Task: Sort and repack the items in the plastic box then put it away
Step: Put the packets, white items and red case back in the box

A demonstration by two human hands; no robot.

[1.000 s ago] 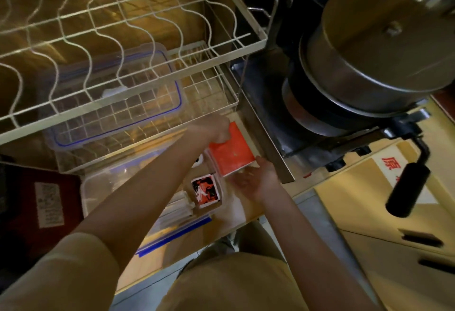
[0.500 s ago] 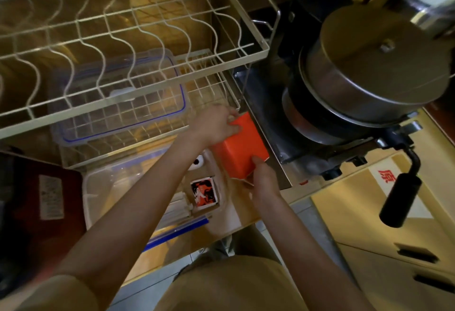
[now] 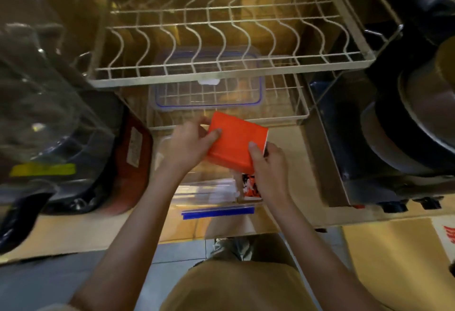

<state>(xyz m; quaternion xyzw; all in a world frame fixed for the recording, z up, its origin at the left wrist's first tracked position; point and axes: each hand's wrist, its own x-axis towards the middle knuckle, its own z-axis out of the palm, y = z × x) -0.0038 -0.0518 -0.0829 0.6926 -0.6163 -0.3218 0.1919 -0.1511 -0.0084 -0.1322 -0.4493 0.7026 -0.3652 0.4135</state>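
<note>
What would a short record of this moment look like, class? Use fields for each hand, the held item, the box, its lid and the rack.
left hand: grips the packet's left edge
right hand: grips its lower right corner
orange packet: held tilted above the box
plastic box: open, holds white wrapped items and a small printed packet
lid: lies on the rack's lower shelf
wire rack: upper shelf bare

Right hand (image 3: 267, 173) covers part of the red-and-black packet (image 3: 248, 186); orange box (image 3: 236, 142) hides the plastic box's (image 3: 221, 202) far end. Pot (image 3: 418, 123) cropped at right edge; left-side objects blurred.
</note>
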